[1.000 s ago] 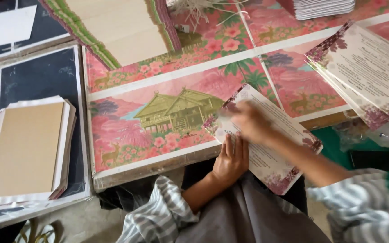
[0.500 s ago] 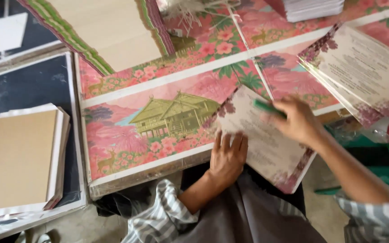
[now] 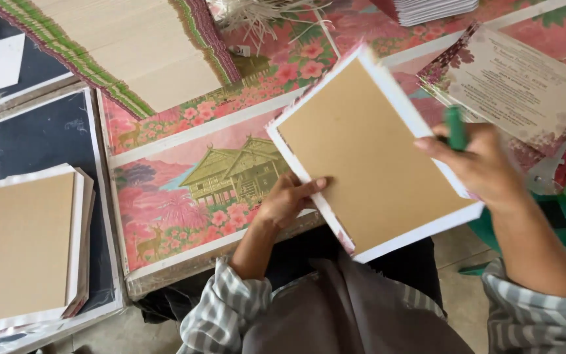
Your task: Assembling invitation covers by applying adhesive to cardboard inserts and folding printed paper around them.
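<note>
Brown card back (image 3: 368,154) now faces up, printed side turned under since half-second ago. Left hand (image 3: 286,200) grips lower edge; right hand (image 3: 476,164) clamps right edge plus green pen (image 3: 454,128).

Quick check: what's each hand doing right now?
Left hand: fingers pressed on the brown card, gripping its left edge.
Right hand: closed on a green pen, also holding the card's right edge.

Card (image 3: 371,157): plain kraft brown face, white border. Pen (image 3: 454,128): green. Sheets (image 3: 191,190): pink floral print, olive-green house, gold deer. Stack (image 3: 24,252): brown faces, white edges. Sleeves (image 3: 221,308): grey-and-white stripes. Printed cards (image 3: 512,85): cream, maroon flower corners.
</note>
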